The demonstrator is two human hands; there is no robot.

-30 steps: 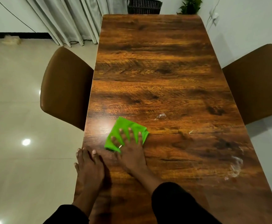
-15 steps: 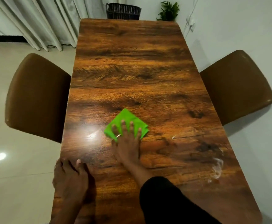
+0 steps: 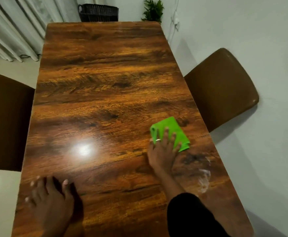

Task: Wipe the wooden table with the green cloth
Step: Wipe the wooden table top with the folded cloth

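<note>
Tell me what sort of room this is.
Probably a home dining area: a long wooden table with a brown padded chair at each side, curtains behind, and a potted plant in the corner.

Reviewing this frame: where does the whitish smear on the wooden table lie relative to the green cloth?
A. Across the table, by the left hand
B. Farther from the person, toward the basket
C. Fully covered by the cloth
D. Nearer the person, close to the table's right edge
D: the whitish smear shows uncovered near the wooden table's right edge, nearer the person than the green cloth under the right hand.
</note>
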